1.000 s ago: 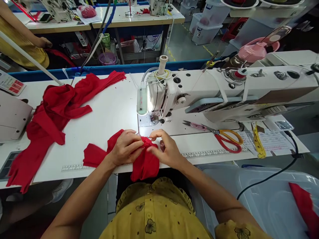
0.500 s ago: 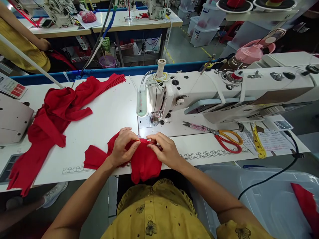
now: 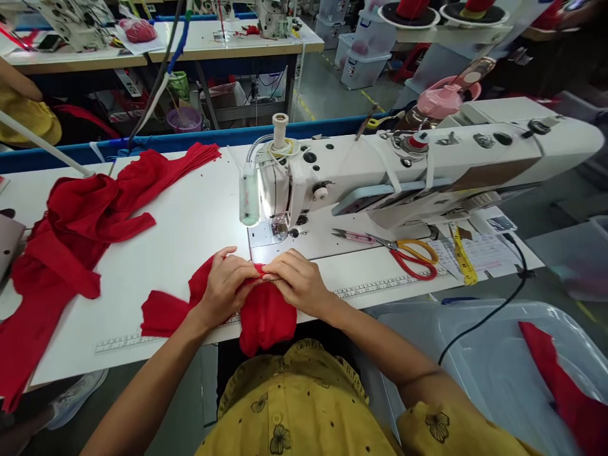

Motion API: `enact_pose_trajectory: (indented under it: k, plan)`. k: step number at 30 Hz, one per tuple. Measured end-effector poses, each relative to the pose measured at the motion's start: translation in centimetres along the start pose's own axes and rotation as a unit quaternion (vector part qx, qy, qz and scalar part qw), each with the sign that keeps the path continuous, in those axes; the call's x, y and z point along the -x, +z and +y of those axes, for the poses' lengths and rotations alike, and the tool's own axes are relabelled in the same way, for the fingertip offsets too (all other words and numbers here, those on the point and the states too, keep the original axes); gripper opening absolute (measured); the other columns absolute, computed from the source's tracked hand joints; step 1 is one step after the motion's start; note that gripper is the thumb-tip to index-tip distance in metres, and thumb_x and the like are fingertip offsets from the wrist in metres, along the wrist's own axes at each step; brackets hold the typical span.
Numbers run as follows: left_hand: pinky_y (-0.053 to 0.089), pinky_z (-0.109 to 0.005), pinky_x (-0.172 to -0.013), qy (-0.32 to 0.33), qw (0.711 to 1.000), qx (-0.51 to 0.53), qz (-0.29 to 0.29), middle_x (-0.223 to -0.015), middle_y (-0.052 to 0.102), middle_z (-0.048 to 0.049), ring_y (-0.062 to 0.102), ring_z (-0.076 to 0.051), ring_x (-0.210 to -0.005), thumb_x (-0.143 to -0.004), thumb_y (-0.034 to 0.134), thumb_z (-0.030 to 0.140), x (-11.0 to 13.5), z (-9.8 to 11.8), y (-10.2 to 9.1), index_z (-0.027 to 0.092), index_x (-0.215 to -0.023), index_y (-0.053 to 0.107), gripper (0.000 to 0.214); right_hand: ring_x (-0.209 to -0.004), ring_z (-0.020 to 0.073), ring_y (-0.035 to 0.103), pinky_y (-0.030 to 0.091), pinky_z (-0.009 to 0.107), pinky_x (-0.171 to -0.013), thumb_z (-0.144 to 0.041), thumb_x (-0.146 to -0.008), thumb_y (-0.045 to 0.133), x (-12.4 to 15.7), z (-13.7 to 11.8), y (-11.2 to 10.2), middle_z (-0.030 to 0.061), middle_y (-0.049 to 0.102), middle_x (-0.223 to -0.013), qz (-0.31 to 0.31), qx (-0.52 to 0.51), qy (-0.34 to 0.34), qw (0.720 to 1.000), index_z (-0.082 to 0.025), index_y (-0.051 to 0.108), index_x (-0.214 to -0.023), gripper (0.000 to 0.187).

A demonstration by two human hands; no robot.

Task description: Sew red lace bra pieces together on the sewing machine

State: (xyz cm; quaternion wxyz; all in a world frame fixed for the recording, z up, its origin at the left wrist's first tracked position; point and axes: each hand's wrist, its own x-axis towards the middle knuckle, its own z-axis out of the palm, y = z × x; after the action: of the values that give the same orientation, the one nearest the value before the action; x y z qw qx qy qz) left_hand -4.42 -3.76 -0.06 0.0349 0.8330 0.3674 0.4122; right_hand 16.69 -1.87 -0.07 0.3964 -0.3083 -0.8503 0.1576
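A piece of red fabric hangs over the table's front edge, its upper edge pinched between both my hands. My left hand is closed on that edge from the left, fingertips and thumb together. From the right, my right hand pinches the same edge, its fingertips almost touching the left ones. More of the red cloth lies flat to the left, partly under my left wrist. Just beyond my hands is the sewing machine, its needle area and metal plate close to the fabric. Fingers hide the pinched edge itself.
A heap of red fabric pieces covers the table's left side. To the right lie thread snips, scissors, a yellow tape measure and papers. A clear plastic bin stands low at right. Another person's arm shows far left.
My hands have come closer together on the fabric edge, the right fingers closing in beside the left. The whole view has swung to the right; the tools lie as before.
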Motion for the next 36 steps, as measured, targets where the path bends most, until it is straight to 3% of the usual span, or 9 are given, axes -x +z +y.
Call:
enact_pose_trajectory:
  k: [5,8,11,18,21,24,28,31,36]
  plan:
    - [0.045,-0.048,-0.103,0.009,0.999,-0.038,0.009,-0.083,0.068,0.003,0.062,-0.014,-0.074,-0.09,0.071,0.021,0.2,-0.3,-0.1,0.023,-0.102,0.059,0.017,-0.088,0.0186,0.063,0.05,0.031,-0.075,-0.022,-0.101,0.054,2.3,2.8,-4.4,0.0058,0.073,-0.093,0.021,0.144,0.069,0.987,-0.021,0.07,-0.106,0.017]
    - [0.044,-0.049,-0.105,0.016,0.998,-0.055,0.002,-0.081,0.069,0.0042,0.062,-0.014,-0.074,-0.09,0.072,0.022,0.2,-0.2,0.0,0.025,-0.1,0.061,0.016,-0.097,0.0232,0.064,0.048,0.033,-0.073,-0.018,-0.1,0.051,4.2,5.4,-8.4,0.008,0.075,-0.103,0.025,0.325,0.139,0.935,-0.02,0.072,-0.109,0.023]
    - [0.043,-0.048,-0.105,0.021,0.998,-0.055,0.006,-0.081,0.068,0.0046,0.061,-0.013,-0.074,-0.09,0.071,0.019,0.1,-0.2,0.1,0.024,-0.096,0.061,0.013,-0.103,0.0275,0.062,0.045,0.035,-0.069,-0.021,-0.099,0.052,5.2,7.8,-11.1,0.0094,0.075,-0.111,-0.045,0.407,0.178,0.895,-0.018,0.072,-0.117,0.027]
    - [0.044,-0.048,-0.103,0.025,0.997,-0.067,0.017,-0.078,0.066,0.005,0.06,-0.013,-0.074,-0.09,0.07,0.017,0.3,-0.2,0.1,0.026,-0.095,0.064,0.013,-0.1,0.0312,0.061,0.036,0.032,-0.057,-0.019,-0.1,0.04,4.5,8.8,-11.0,0.0175,0.072,-0.104,-0.119,0.42,0.215,0.874,-0.012,0.069,-0.113,0.033]
    - [0.046,-0.049,-0.102,0.058,0.992,-0.103,0.047,-0.076,0.064,0.0046,0.059,-0.013,-0.073,-0.086,0.07,0.01,0.4,-0.2,0.1,0.027,-0.092,0.065,0.018,-0.092,0.0276,0.065,0.043,0.033,-0.062,-0.02,-0.099,0.039,3.9,6.7,-9.8,0.0165,0.072,-0.098,-0.066,0.292,0.241,0.923,-0.012,0.066,-0.108,0.03]
    - [0.048,-0.048,-0.099,0.084,0.988,-0.12,0.055,-0.076,0.065,0.0045,0.06,-0.013,-0.073,-0.083,0.071,0.006,0.5,-0.3,0.1,0.027,-0.093,0.065,0.024,-0.071,0.0175,0.062,0.046,0.029,-0.062,-0.028,-0.102,0.039,3.2,3.2,-7.9,0.0068,0.069,-0.086,-0.074,0.011,0.264,0.962,-0.017,0.061,-0.114,0.027]
    - [0.049,-0.045,-0.097,0.101,0.987,-0.118,0.046,-0.078,0.068,0.0039,0.062,-0.013,-0.076,-0.082,0.073,0.005,0.7,-0.3,-0.1,0.027,-0.097,0.066,0.027,-0.059,0.0118,0.05,0.039,0.024,-0.057,-0.04,-0.093,0.063,1.6,-0.5,-4.4,-0.0038,0.059,-0.071,-0.145,-0.161,0.251,0.943,-0.022,0.062,-0.119,0.032]
    - [0.049,-0.044,-0.097,0.105,0.987,-0.116,0.043,-0.08,0.069,0.0034,0.063,-0.014,-0.078,-0.082,0.073,0.004,0.8,-0.3,-0.2,0.027,-0.097,0.067,0.028,-0.058,0.0102,0.043,0.033,0.024,-0.057,-0.036,-0.088,0.066,0.3,-0.9,-2.7,-0.0047,0.051,-0.065,-0.14,-0.186,0.236,0.944,-0.02,0.07,-0.095,0.018]
    - [0.05,-0.042,-0.095,0.117,0.985,-0.119,0.036,-0.083,0.071,0.0033,0.064,-0.014,-0.08,-0.081,0.074,0.004,0.9,-0.4,-0.4,0.027,-0.098,0.067,0.029,-0.059,0.0092,0.035,0.028,0.025,-0.054,-0.051,-0.083,0.071,-0.9,0.0,-3.3,-0.005,0.042,-0.062,-0.151,-0.289,0.32,0.889,-0.017,0.061,-0.069,0.038]
